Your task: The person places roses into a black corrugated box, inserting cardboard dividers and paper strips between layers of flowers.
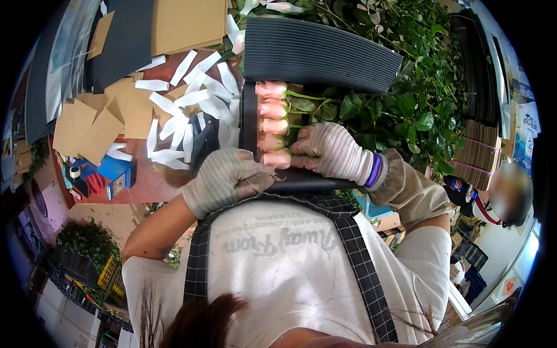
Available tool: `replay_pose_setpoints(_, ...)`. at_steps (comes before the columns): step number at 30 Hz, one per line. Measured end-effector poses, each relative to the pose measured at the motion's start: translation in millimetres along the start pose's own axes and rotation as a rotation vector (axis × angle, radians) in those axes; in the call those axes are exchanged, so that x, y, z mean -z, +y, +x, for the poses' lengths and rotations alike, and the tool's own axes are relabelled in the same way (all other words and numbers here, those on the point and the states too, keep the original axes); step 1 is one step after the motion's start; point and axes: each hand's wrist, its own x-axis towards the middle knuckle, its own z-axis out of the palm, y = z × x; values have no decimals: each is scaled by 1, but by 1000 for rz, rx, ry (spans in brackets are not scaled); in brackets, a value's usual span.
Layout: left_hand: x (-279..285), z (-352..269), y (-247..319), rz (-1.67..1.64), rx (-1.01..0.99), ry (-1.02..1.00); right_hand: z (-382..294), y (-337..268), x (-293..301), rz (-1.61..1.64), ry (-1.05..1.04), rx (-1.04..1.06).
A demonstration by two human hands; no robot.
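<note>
Several pale pink roses (273,126) lie in a row with their heads to the left, inside a black frame (249,126) before me. Their green stems run right into leaves. My right hand (328,152), in a striped knit glove with a purple cuff, has its fingers curled at the base of the nearest rose head (277,159). In a matching glove, my left hand (230,176) rests on the frame's near left corner, fingertips bunched just below that same rose head. A small ragged scrap (278,177) shows at those fingertips; whether they pinch it is unclear.
White mesh sleeves (191,98) and brown cardboard pieces (111,115) cover the table at left. A blue box (115,174) stands near its edge. Black corrugated board (320,54) lies beyond the roses. Foliage (417,87) heaps at right, near bundled cardboard (476,152) and another person (478,202).
</note>
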Motion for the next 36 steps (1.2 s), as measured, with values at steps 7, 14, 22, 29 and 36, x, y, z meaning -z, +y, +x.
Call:
replay_pose_setpoints(7, -16, -16, -1, 22, -61, 29, -10, -6, -19, -74, 77, 32)
replay_pose_setpoints(14, -31, -26, -15, -42, -78, 50, -10, -10, -23, -180, 43, 80)
replay_pose_setpoints(22, -43, -38, -27, 0, -141, -48, -16, -15, -28, -191, 33, 108)
replay_pose_setpoints(29, -34, -27, -22, -89, -15, -57, -5, -7, -20, -167, -31, 82)
replay_pose_setpoints(36, -27, -11, -24, -417, -22, 18, 2, -2, -17, -194, -25, 100)
